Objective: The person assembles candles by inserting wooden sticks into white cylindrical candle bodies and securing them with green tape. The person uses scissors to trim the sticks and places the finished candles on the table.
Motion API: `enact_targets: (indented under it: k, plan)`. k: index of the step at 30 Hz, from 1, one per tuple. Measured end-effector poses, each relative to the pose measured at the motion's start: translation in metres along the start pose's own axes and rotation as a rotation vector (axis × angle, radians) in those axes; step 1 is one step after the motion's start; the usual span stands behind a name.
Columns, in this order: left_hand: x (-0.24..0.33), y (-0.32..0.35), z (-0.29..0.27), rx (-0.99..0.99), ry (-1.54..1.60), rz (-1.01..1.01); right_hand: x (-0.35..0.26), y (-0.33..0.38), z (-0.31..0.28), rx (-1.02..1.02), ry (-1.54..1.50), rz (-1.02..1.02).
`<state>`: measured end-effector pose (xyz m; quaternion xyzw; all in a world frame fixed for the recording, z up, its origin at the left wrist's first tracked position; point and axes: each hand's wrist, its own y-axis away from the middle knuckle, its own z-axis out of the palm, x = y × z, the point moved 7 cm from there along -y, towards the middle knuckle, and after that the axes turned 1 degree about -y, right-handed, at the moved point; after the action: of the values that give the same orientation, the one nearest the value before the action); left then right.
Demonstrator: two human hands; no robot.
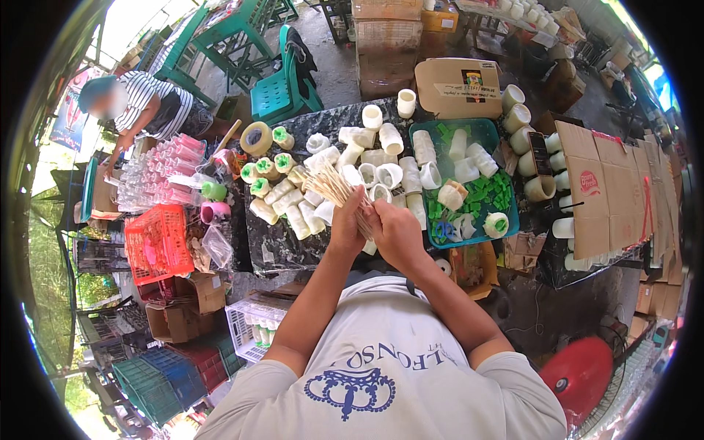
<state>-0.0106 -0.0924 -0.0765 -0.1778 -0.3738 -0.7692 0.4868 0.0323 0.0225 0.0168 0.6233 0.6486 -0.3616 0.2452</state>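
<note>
Both of my hands are closed around a bundle of thin pale wooden sticks point(328, 183) held over the near edge of the black table point(282, 253). My left hand point(347, 220) wraps the bundle from the left, and my right hand point(398, 231) presses against it from the right. The sticks fan out toward the far left; their lower ends are hidden by my fingers. Just beyond lie many off-white hollow cylinders point(391, 139), some upright and some on their sides. Several cylinders with green tops point(284, 163) stand at the left.
Right of the cylinders is a teal tray point(507, 233) with green pieces. A tape roll point(256, 139), pink and clear plastic cups point(158, 176) and a red crate point(155, 246) are at left. Cardboard point(605, 191) stands at right. Another person point(150, 103) bends at far left, near a green chair point(275, 99).
</note>
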Motion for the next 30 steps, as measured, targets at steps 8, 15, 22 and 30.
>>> enact_targets:
  k: [8,15,22,30]
  plan:
    - [0.011,-0.002,0.012,-0.070,0.099,0.060,0.001,0.006,-0.004,-0.038,0.058,-0.062]
    - [0.027,-0.010,-0.009,0.035,0.380,0.098,0.022,0.008,-0.004,-0.239,0.017,0.046]
    - [0.030,0.009,0.026,0.198,0.176,0.243,0.073,0.012,0.053,0.269,-1.723,0.889]
    - [0.020,0.018,0.044,0.131,0.051,0.323,0.037,-0.009,0.046,0.196,-1.941,0.801]
